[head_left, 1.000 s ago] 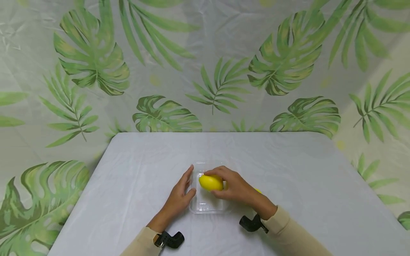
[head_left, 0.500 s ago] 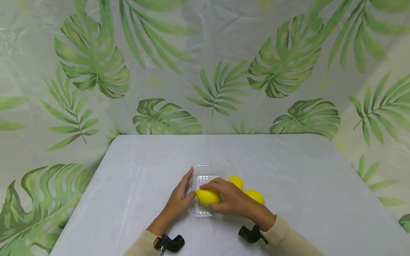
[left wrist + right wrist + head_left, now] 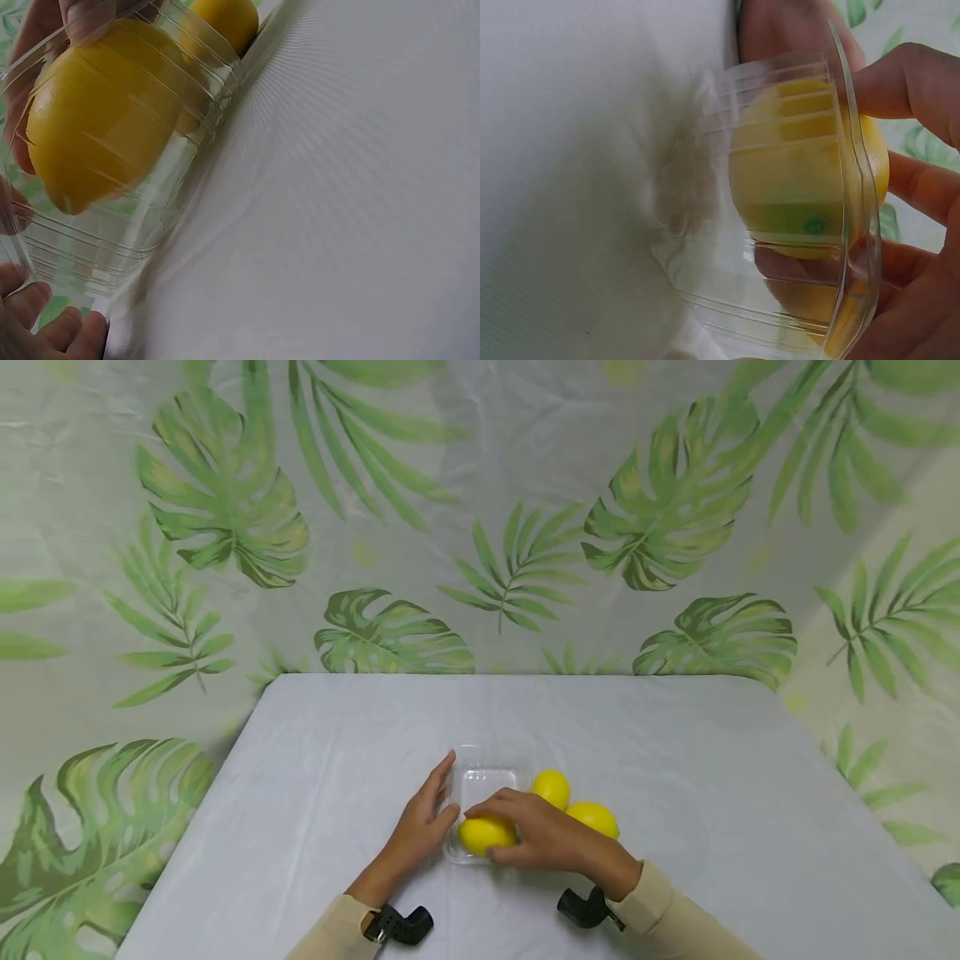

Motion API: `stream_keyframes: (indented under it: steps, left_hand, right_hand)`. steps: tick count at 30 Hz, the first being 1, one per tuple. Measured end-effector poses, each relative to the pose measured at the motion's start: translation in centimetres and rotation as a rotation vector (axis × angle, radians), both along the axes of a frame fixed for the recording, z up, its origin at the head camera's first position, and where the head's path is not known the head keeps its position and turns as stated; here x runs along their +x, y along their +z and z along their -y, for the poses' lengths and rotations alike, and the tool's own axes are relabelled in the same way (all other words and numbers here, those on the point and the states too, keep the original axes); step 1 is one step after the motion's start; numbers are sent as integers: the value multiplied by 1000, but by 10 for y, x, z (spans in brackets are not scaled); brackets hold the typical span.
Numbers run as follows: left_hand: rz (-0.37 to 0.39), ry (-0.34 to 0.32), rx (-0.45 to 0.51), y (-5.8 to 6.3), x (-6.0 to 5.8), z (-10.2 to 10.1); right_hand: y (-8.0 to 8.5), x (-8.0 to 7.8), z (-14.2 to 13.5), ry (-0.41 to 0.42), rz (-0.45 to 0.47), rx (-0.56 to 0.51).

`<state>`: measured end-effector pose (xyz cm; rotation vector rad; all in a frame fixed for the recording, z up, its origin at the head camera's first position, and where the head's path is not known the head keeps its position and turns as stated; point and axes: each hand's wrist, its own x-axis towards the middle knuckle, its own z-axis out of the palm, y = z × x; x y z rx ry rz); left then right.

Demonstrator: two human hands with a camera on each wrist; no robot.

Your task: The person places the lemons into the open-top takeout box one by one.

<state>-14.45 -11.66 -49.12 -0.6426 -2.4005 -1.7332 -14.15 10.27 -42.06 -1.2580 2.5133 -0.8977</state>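
A clear plastic container [image 3: 487, 781] sits on the white table, open at the top. My right hand [image 3: 543, 831] grips a lemon [image 3: 486, 836] inside its near part, thumb on the near side and fingers over the top. Through the clear wall, the left wrist view shows this lemon [image 3: 105, 112] large, with fingertips on it. The right wrist view also shows the lemon [image 3: 802, 172] behind the wall. My left hand [image 3: 420, 818] rests against the container's left side, its fingers extended and its thumb at the rim. Some right fingers are hidden behind the lemon.
Two more lemons lie just right of the container: one farther back [image 3: 551, 789], one nearer [image 3: 594, 819], partly behind my right hand. The white-covered table [image 3: 337, 735] ends at a leaf-patterned backdrop [image 3: 510, 485]. Each wrist wears a black camera.
My right hand has brought the lemon toward me and lower, into the container's near part. The two lemons on the right have come into fuller view. My left hand has stayed at the container's side.
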Motion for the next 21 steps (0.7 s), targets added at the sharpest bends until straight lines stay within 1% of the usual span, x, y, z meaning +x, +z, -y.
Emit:
stream_keyframes:
  steps: [2, 4, 9, 15, 21]
  left_hand:
    - [-1, -11, 3, -2, 0, -1]
    - [2, -16, -4, -3, 0, -1]
    - [21, -4, -6, -1, 1, -1]
    - [27, 1, -7, -1, 1, -1]
    - [77, -4, -2, 31, 14, -2]
  right_hand:
    - [-1, 0, -1, 6, 22, 11]
    - [-1, 0, -1, 18, 26, 21]
    - [-1, -1, 1, 48, 2, 32]
    - [1, 1, 3, 46, 5, 24]
    - [2, 1, 5, 27, -5, 16]
